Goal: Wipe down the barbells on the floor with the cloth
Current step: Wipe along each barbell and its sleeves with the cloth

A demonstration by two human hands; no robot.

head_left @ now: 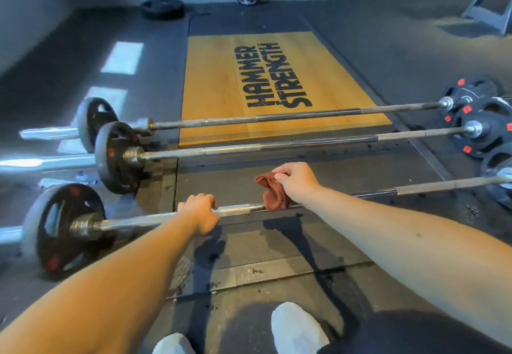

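Cloth [273, 193], rust-red and crumpled, is pinched between thumb and curled fingers of the right hand [296, 180] and is draped onto the shaft of the nearest barbell [138, 220], approx. mid-bar. The left hand [199, 212] is wrapped over the same shaft, fingers curled round it, just left of the cloth w/ a short bare stretch between. This barbell is laid across the dark rubber floor [401, 49] right in front of the white shoes [296, 326], w/ plates [63, 229] fitted at both ends. A middle barbell [304, 142] and a far barbell [277, 116] are laid roughly parallel beyond it, the far one across the near end of the wooden platform [216, 76]. Handling, as judged: the cloth is soft, light and easily bunched, so it is best folded round the shaft and gripped full-palm, not just pinched, for contact all round. The bar is stiff steel, heavy w/ plates, not meant to be lifted. It may be rolled on its plates, hence the steadying hold. Knurled sections are likely to snag fabric, and smooth sections are prob. slick. Wiping is judged barely begun on bar no. 1.
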